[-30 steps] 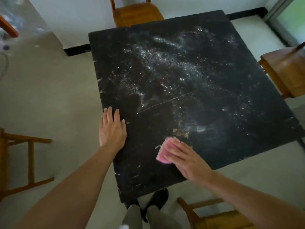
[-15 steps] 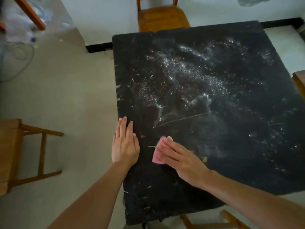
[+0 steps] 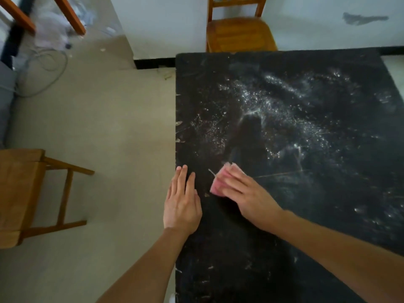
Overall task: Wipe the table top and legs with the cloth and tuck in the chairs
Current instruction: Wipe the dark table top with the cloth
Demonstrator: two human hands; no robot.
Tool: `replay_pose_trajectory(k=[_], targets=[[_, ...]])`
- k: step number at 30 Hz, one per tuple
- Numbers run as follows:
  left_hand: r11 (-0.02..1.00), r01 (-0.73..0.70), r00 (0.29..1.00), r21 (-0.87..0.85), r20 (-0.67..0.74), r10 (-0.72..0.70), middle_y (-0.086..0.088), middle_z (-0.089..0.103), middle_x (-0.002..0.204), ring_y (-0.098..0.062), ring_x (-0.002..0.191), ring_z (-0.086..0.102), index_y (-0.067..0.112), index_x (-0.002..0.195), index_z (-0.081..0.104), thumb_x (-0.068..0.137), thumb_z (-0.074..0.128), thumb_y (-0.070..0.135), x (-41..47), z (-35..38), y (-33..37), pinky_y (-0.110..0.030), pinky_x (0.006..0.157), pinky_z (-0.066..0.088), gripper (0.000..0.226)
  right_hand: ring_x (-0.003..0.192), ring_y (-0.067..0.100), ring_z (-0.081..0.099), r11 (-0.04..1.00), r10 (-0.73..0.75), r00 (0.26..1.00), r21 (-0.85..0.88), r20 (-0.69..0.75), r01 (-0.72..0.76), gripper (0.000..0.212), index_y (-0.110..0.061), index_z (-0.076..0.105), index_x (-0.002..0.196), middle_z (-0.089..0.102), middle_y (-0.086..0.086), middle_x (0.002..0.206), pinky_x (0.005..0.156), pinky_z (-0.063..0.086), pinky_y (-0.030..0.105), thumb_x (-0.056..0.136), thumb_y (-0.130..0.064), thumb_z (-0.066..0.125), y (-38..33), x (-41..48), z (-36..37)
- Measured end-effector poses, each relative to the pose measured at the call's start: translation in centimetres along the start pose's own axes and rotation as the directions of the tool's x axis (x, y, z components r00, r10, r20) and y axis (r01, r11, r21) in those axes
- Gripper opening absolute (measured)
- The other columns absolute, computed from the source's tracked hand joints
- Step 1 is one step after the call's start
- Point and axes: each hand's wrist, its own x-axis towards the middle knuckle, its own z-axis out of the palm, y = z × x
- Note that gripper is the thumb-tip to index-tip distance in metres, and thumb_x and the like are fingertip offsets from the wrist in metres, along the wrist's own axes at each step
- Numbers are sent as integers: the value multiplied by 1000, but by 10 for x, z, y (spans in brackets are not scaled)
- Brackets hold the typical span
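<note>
A black square table top (image 3: 284, 215) fills the right side, dusted with white powder across its middle and far part. My right hand (image 3: 247, 193) presses a folded pink cloth (image 3: 218, 182) flat on the table near the left edge. My left hand (image 3: 182, 202) lies flat, fingers together, on the table's left edge beside the cloth and holds nothing. A wooden chair (image 3: 238, 33) stands at the far side of the table, and another wooden chair (image 3: 26, 193) stands out on the floor to the left.
Beige floor (image 3: 109, 127) lies left of the table. Cables and a plastic bag (image 3: 50, 40) lie at the far left by orange wooden legs (image 3: 70, 16). A white wall with a black skirting runs behind the table.
My right hand has slid the pink cloth to the left and a little farther up the table, close to my left hand. The view has swung left, so the table sits farther right.
</note>
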Motion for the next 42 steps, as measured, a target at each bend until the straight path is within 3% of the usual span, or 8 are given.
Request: replay_pose_trajectory(k=[3,8,12,17,23,32,37,42], targets=[[1000,0,1000,11,10,0,-16,35,150,-29,143,25,3,135,46,95,30,23,0,2,-2,-40,114,18,48,132,30,45,992,-16,1000,126,5,15,43,-7,64,124,60,11,132,115,28,48,93,5,36,28,46,5],[1000,21,999,-6,33,-20,-10,28,155,-24,146,16,8,141,42,98,22,29,-1,-1,-1,-39,115,17,52,131,16,49,832,536,843,190,-35,-521,55,-29,67,119,61,-4,132,115,33,40,89,12,45,125,151,-29],[999,9,1000,-33,26,-8,-13,33,152,-26,144,22,6,137,46,97,29,25,-1,1,-4,-42,114,25,47,128,16,52,951,303,946,107,-114,-292,47,-22,65,120,60,-3,131,112,38,41,94,8,40,76,127,-38],[1000,8,999,-6,44,-8,-12,37,150,-25,142,26,5,135,47,93,34,22,0,2,-5,-44,111,30,47,139,27,39,997,-43,995,67,92,37,45,-12,60,130,55,7,139,117,26,42,92,3,40,31,80,12],[1000,4,999,18,45,-5,-9,35,151,-20,143,17,8,137,46,95,35,25,-1,5,-9,-44,111,23,47,130,18,50,839,534,844,149,-45,-523,57,-30,65,120,60,-3,134,116,32,35,89,14,44,131,193,-33],[997,15,996,-74,87,-8,-11,37,150,-24,143,24,7,135,48,93,34,23,1,0,-8,-46,106,40,47,142,22,34,995,-28,991,95,131,16,58,-19,58,131,50,2,144,119,25,45,88,16,40,44,144,10],[999,-24,998,-47,54,27,-9,36,151,-23,144,23,8,136,48,95,34,25,-1,0,-12,-49,112,30,46,141,17,36,815,560,827,142,51,-561,60,-30,59,130,47,0,148,120,23,35,90,13,46,148,240,-24],[997,69,997,30,25,-70,-12,40,148,-27,141,31,9,135,49,94,35,24,36,-10,-17,-45,116,24,45,136,18,44,948,303,951,118,-56,-296,47,-26,60,127,57,0,137,117,31,43,95,1,38,104,184,-26]])
